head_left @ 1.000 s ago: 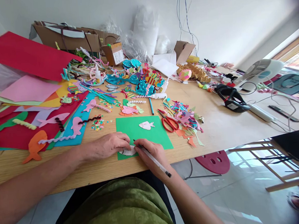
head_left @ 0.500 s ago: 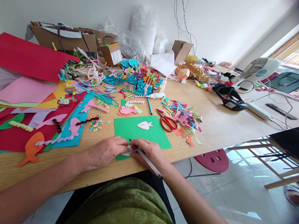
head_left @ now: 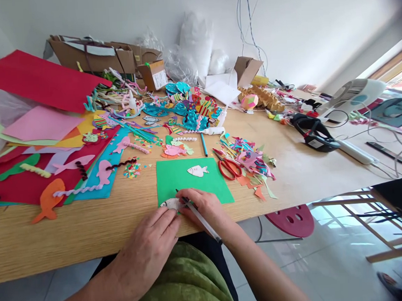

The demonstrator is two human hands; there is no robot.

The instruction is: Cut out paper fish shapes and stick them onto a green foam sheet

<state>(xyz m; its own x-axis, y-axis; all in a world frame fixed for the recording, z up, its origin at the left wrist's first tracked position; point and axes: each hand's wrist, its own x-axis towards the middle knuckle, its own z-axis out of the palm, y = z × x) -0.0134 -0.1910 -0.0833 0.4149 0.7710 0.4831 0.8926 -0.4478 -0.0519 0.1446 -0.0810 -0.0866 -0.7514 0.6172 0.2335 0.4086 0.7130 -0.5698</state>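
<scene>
A green sheet (head_left: 175, 177) lies at the table's front edge, with a white paper fish (head_left: 197, 170) on its upper right part. A second white fish with dark markings (head_left: 171, 203) is at the sheet's lower left. My left hand (head_left: 155, 237) rests with its fingers together on that fish's lower edge. My right hand (head_left: 203, 209) is closed around a clear-barrelled pen (head_left: 204, 221) and touches the fish's right end, partly hiding it. Red-handled scissors (head_left: 228, 167) lie just right of the sheet.
Paper scraps (head_left: 251, 159) are heaped beyond the scissors. A blue pen (head_left: 204, 145) and a glue bottle (head_left: 214, 130) lie behind the sheet. Coloured sheets (head_left: 12, 180) with paper fish cover the left side. A black headset (head_left: 314, 132) and a white fan (head_left: 354, 93) stand right.
My left hand has moved down and back towards me, and more of the lower fish shows. The right hand still holds the pen in nearly the same place. The view has shifted slightly.
</scene>
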